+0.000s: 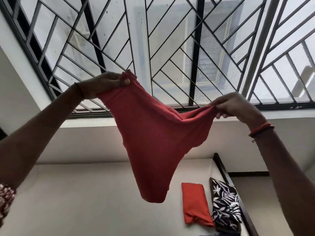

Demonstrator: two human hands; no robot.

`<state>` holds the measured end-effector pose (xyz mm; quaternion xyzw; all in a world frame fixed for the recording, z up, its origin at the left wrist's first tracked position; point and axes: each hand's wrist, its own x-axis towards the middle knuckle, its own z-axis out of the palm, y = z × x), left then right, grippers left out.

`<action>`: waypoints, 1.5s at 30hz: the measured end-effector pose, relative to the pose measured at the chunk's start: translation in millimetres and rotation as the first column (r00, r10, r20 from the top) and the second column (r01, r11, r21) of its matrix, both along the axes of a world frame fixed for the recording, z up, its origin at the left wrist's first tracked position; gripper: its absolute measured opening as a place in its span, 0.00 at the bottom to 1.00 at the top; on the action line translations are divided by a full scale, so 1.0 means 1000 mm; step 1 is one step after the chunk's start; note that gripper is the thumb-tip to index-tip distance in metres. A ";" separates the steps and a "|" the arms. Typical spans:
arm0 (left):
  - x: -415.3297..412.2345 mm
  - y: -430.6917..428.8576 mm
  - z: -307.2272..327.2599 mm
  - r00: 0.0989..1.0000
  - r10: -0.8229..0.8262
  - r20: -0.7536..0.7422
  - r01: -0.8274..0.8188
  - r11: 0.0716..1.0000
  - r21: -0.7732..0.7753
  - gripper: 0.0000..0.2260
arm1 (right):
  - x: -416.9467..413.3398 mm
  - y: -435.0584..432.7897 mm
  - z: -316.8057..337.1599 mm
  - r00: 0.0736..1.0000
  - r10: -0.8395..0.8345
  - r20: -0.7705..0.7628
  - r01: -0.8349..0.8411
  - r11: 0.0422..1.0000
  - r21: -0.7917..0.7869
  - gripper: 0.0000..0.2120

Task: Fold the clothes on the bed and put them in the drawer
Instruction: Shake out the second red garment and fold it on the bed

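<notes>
Head view: red garment (153,142) held up mid-frame against the window grille (170,48), above the bed (85,201). Left hand (105,84) pinches one top corner, left of centre. Right hand (237,106) pinches the other, right of centre. Both are closed on cloth. Fabric sags between them and hangs to a point. I judge it light, soft and limp. Best hold: top-edge corners, kept taut. Orange folded piece (194,205) and leaf-print piece (225,205) lie on the bed, lower right. No drawer in view.
</notes>
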<state>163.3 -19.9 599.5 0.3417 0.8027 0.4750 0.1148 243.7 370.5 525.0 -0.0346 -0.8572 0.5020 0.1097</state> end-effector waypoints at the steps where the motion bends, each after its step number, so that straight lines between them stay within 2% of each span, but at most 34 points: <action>1: 0.002 0.001 0.002 0.999 -0.019 0.035 0.020 1.000 -0.010 0.26 | 0.000 0.000 0.000 0.997 0.051 0.063 -0.041 0.989 -0.145 0.08; 3: -0.004 -0.001 -0.001 0.998 0.017 0.054 -0.014 0.997 -0.071 0.28 | -0.013 -0.002 -0.014 0.988 0.089 0.128 -0.049 0.958 -0.284 0.08; 6: -0.022 -0.001 -0.019 0.987 0.153 0.045 -0.143 0.973 -0.180 0.30 | -0.039 -0.013 -0.057 0.987 0.044 0.156 0.004 0.955 -0.296 0.09; 9: -0.043 0.005 -0.053 0.962 0.263 -0.066 -0.271 0.934 -0.233 0.23 | -0.062 -0.020 -0.107 0.983 -0.015 0.183 0.076 0.942 -0.328 0.10; 11: -0.055 0.012 -0.079 0.950 0.287 -0.126 -0.309 0.926 -0.218 0.12 | -0.072 -0.026 -0.133 0.979 -0.056 0.194 0.112 0.950 -0.290 0.10; 13: -0.077 0.014 -0.098 0.927 0.312 -0.208 -0.355 0.910 -0.213 0.05 | -0.092 -0.028 -0.150 0.976 -0.120 0.183 0.164 0.953 -0.253 0.11; 16: -0.105 0.014 -0.116 0.894 0.371 -0.250 -0.415 0.897 -0.151 0.04 | -0.125 -0.017 -0.165 0.963 -0.225 0.151 0.257 0.933 -0.251 0.14; 20: -0.120 0.026 -0.128 0.852 0.469 -0.235 -0.480 0.877 0.011 0.09 | -0.157 -0.001 -0.170 0.945 -0.319 0.078 0.328 0.914 -0.239 0.14; 24: -0.119 0.023 -0.136 0.853 0.474 -0.218 -0.464 0.880 0.099 0.07 | -0.155 -0.004 -0.155 0.936 -0.347 -0.066 0.333 0.930 -0.158 0.13; 28: -0.096 -0.005 -0.177 0.866 0.452 -0.212 -0.438 0.892 0.112 0.15 | -0.114 -0.010 -0.174 0.931 -0.305 -0.203 0.330 0.938 0.104 0.09; 30: -0.078 -0.029 -0.219 0.874 0.448 -0.185 -0.443 0.894 0.074 0.16 | -0.088 -0.016 -0.206 0.949 -0.233 -0.214 0.281 0.930 0.235 0.06; 32: -0.053 -0.051 -0.267 0.880 0.453 -0.145 -0.453 0.891 0.032 0.14 | -0.063 -0.027 -0.247 0.979 -0.134 -0.155 0.175 0.941 0.291 0.04; 35: -0.005 -0.080 -0.350 0.822 0.480 -0.308 -0.509 0.861 -0.016 0.23 | -0.025 -0.051 -0.325 0.999 0.032 -0.043 -0.012 0.909 0.417 0.07; 38: 0.051 -0.119 -0.448 0.835 0.440 -0.329 -0.517 0.833 -0.198 0.19 | 0.006 -0.082 -0.403 0.979 0.195 0.056 -0.197 0.839 0.507 0.10; 41: 0.116 -0.151 -0.547 0.899 0.352 -0.260 -0.434 0.791 -0.430 0.15 | 0.046 -0.117 -0.480 0.926 0.354 0.133 -0.366 0.747 0.556 0.10; 43: 0.164 -0.166 -0.609 0.931 0.318 -0.179 -0.364 0.772 -0.521 0.17 | 0.083 -0.139 -0.537 0.879 0.431 0.203 -0.459 0.654 0.601 0.11; 45: 0.205 -0.176 -0.650 0.923 0.376 -0.085 -0.357 0.750 -0.556 0.18 | 0.121 -0.147 -0.566 0.840 0.463 0.282 -0.529 0.585 0.615 0.12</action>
